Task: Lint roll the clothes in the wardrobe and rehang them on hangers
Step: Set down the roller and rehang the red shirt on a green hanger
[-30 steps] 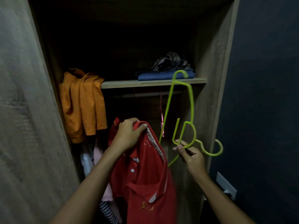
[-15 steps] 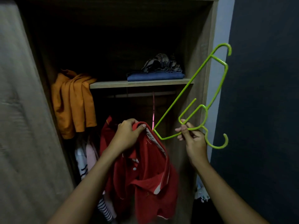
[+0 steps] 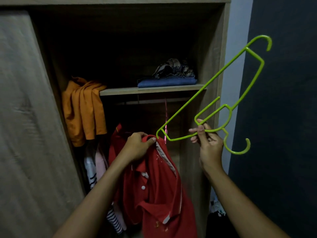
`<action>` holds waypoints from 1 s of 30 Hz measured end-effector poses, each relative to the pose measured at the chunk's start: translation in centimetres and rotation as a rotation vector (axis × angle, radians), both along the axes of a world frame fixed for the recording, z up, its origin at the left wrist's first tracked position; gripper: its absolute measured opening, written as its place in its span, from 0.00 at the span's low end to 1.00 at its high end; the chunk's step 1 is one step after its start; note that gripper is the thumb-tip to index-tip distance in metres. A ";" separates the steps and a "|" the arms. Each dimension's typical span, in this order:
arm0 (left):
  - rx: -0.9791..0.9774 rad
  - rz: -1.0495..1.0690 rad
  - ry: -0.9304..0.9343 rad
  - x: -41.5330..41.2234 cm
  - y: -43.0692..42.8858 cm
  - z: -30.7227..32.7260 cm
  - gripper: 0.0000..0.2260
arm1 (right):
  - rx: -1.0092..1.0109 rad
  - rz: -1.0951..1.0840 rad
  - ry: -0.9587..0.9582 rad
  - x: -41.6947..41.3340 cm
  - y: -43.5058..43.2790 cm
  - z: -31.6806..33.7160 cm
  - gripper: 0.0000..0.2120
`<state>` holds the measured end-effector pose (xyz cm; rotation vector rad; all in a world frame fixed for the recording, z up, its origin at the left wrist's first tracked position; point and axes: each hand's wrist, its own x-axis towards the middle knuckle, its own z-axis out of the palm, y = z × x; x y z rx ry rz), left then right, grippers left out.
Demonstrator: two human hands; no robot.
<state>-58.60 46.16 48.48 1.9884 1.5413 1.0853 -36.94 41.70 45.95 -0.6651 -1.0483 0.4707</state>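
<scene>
A red polo shirt (image 3: 159, 191) hangs in front of the open wardrobe (image 3: 212, 69), pinched at its collar by my left hand (image 3: 137, 146). My right hand (image 3: 208, 143) grips a lime green plastic hanger (image 3: 228, 71) near its neck. The hanger is tilted, one arm pointing up to the right, its lower end close to the shirt collar beside my left thumb. Its hook curls down at the right of my right hand. No lint roller is in view.
An orange garment (image 3: 84, 109) drapes over the left end of the wooden shelf (image 3: 151, 91). Folded blue and patterned clothes (image 3: 169, 78) lie on that shelf. Striped and pink clothes (image 3: 94, 167) hang below. A grey sliding door (image 3: 25, 126) stands left, a dark wall (image 3: 283, 117) right.
My right hand has swung the green hanger from near upright to a tilt up and right, its lower end coming toward the shirt collar. My left hand keeps its hold on the shirt.
</scene>
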 end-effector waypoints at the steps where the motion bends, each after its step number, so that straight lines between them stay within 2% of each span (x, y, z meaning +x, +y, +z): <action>1: -0.048 -0.024 0.004 0.0 0.1 -0.4 0.10 | -0.009 0.011 0.030 -0.1 0.1 0.0 0.11; 4: -0.091 -0.069 0.052 0.3 0.2 -1.2 0.10 | -0.003 0.035 0.041 -0.8 0.1 0.3 0.10; 7: -0.056 -0.079 0.057 0.6 0.1 -1.3 0.09 | 0.003 0.042 0.002 -1.6 0.1 0.6 0.14; 10: -0.026 -0.149 0.034 1.0 -0.1 -1.2 0.07 | 0.009 0.057 0.020 -2.1 0.3 1.1 0.12; 12: 0.015 -0.170 0.045 1.3 -0.2 -1.0 0.06 | 0.013 0.040 -0.034 -2.4 0.4 1.4 0.13; 15: 0.062 -0.097 0.024 1.3 0.2 -0.6 0.07 | 0.047 0.021 -0.054 -2.5 0.1 1.8 0.11; 19: 0.069 0.010 -0.032 0.1 1.5 0.1 0.07 | 0.115 0.023 0.053 -1.7 -0.4 2.2 0.11; 22: 0.082 0.007 -0.051 -0.2 2.3 0.7 0.07 | 0.148 0.061 0.094 -1.1 -0.9 2.6 0.09; 26: 0.127 -0.072 -0.085 -0.1 2.4 2.9 0.06 | 0.141 0.090 -0.072 -1.2 -1.3 2.1 0.10; 30: 0.025 -0.253 -0.271 0.2 0.3 6.6 0.10 | 0.078 0.086 -0.203 -1.2 -0.9 0.2 0.09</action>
